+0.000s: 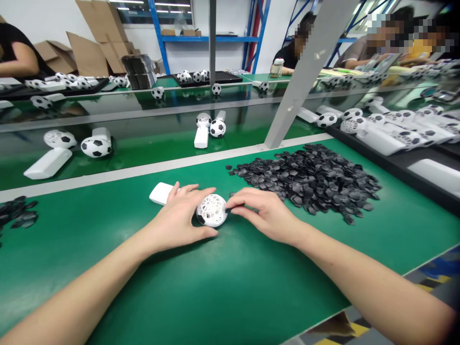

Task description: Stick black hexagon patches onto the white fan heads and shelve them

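A white openwork ball [212,211] with a black patch at its lower left rests on the green table, joined or next to a white handle-like piece [161,193]. My left hand [181,215] is wrapped round the ball's left side, thumb below and fingers above. At the ball's right edge is my right hand [266,213], its thumb and forefinger pinched; a small dark piece seems to show at the fingertips, too small to make out. A heap of black flat pieces [312,177] lies to the right, behind my right hand.
More black pieces [21,212] lie at the far left. Beyond a metal rail [154,167], ball units [96,145] stand on a green belt. A black tray [402,175] of white units is at the right, below a slanted post [302,72]. Other people sit farther back.
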`<state>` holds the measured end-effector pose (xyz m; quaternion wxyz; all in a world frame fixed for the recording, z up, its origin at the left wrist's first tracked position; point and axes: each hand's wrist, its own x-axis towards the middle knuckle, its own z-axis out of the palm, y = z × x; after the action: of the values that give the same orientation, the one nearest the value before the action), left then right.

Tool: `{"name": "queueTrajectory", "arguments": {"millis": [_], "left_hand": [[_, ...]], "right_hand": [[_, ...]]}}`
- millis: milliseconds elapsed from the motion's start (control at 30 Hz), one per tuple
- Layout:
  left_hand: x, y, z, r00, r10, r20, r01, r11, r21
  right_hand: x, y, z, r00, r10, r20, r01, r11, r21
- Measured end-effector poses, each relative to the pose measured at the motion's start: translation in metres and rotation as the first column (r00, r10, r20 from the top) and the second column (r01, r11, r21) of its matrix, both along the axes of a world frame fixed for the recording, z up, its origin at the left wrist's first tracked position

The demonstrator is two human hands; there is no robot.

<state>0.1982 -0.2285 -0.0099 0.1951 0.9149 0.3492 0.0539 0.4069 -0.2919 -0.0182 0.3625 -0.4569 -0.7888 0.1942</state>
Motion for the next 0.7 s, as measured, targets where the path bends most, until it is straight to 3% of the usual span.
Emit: {"name": "queueTrajectory", "arguments": {"millis": [200, 333, 533, 700], "left_hand": [[0.005, -0.003, -0.006, 0.997, 0.054, 0.047, -0.054, 0.998, 0.015], [0.007, -0.005, -0.008, 0.994, 0.073, 0.078, -0.076, 0.996, 0.047], [0.009, -0.008, -0.007, 0.993, 0.088, 0.077, -0.094, 0.993, 0.074], [0.011, -0.010, -0.005, 0.994, 0.082, 0.076, -0.089, 0.993, 0.081]], "right_hand": [[-0.011, -0.005, -0.004, 0.994, 0.111, -0.004, -0.111, 0.993, 0.040], [-0.017, -0.004, -0.008, 0.996, 0.090, -0.017, -0.089, 0.995, 0.035], [-0.019, 0.002, -0.011, 0.983, -0.069, -0.172, 0.055, 0.995, -0.083], [-0.020, 0.006, -0.016, 0.958, -0.021, -0.284, -0.074, 0.945, -0.318]]}}
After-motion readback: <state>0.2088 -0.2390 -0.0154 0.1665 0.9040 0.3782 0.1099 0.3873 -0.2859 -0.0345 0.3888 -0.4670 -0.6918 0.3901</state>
